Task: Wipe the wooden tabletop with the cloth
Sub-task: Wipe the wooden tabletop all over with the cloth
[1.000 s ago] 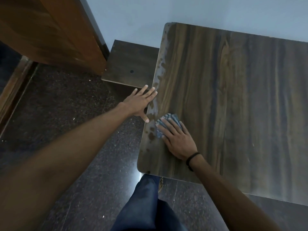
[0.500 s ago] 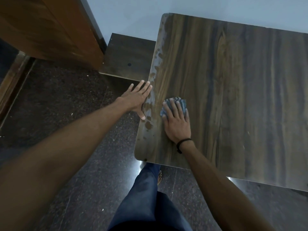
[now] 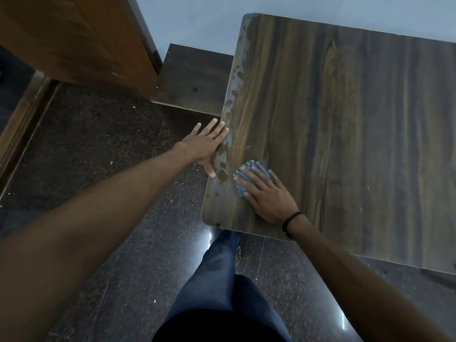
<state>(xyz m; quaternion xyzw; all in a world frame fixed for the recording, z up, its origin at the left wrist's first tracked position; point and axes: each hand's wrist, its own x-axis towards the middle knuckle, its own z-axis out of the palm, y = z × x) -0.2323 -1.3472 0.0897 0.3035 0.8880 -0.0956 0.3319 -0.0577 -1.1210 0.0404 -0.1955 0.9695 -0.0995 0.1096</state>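
A dark wooden tabletop [image 3: 345, 124] fills the right of the view, with pale wet blotches along its left edge. A small blue striped cloth [image 3: 249, 169] lies near the table's front left corner. My right hand [image 3: 265, 193] presses flat on the cloth with straight, spread fingers and covers most of it. My left hand [image 3: 206, 146] rests with straight fingers against the table's left edge, just left of the cloth, thumb pointing down beside the edge.
A lower dark wooden shelf [image 3: 195, 77] juts out left of the table against the pale wall. A brown wooden door [image 3: 79, 38] stands at the upper left. Dark speckled floor tiles [image 3: 98, 149] lie below. My blue trouser leg [image 3: 222, 280] stands near the table's front corner.
My right hand slid the cloth away from me and then back toward the front left corner, turning leftward. My left hand stayed on the table's edge.
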